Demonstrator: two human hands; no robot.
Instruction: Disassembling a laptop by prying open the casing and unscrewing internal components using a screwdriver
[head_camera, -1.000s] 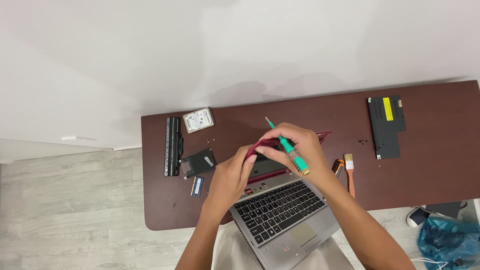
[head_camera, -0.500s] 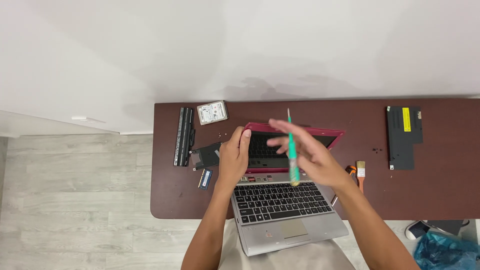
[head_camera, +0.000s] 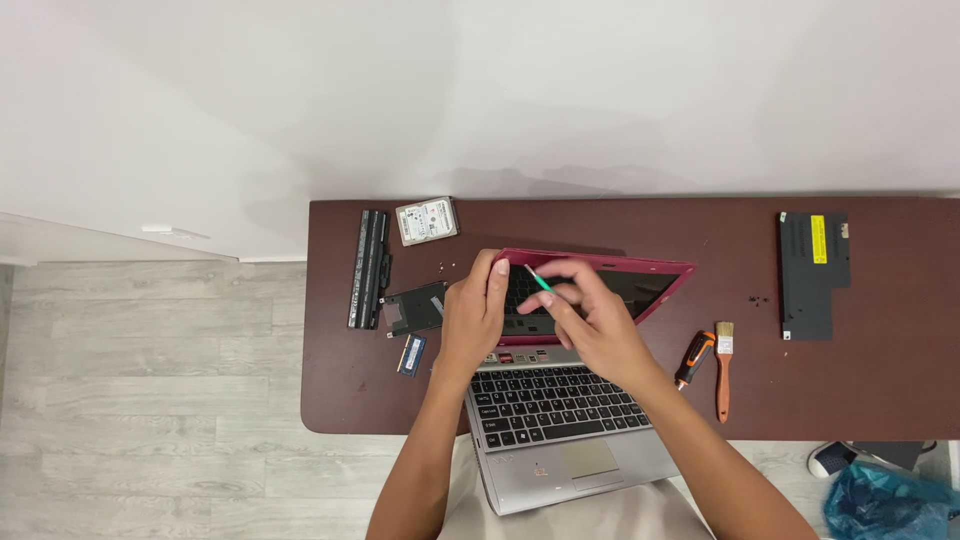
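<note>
A silver laptop (head_camera: 560, 430) with a red lid (head_camera: 640, 268) lies open at the near edge of a dark brown table (head_camera: 620, 225). My left hand (head_camera: 472, 318) grips the lid's left edge, thumb on top. My right hand (head_camera: 590, 322) holds a thin green tool (head_camera: 540, 281) in its fingertips, tip pointing at the screen's upper left, close to my left thumb. Much of the screen is hidden behind both hands.
Left of the laptop lie a long black battery (head_camera: 369, 268), a hard drive (head_camera: 427, 220), a black bracket (head_camera: 413, 308) and a small memory stick (head_camera: 411, 354). At the right are an orange screwdriver (head_camera: 694, 359), a small brush (head_camera: 723, 372) and a black cover panel (head_camera: 814, 273). A blue bag (head_camera: 885, 500) sits on the floor.
My right hand has lowered the green tool from upright to a slant, tip toward the screen's upper left. My left hand stays on the lid. The view has shifted slightly.
</note>
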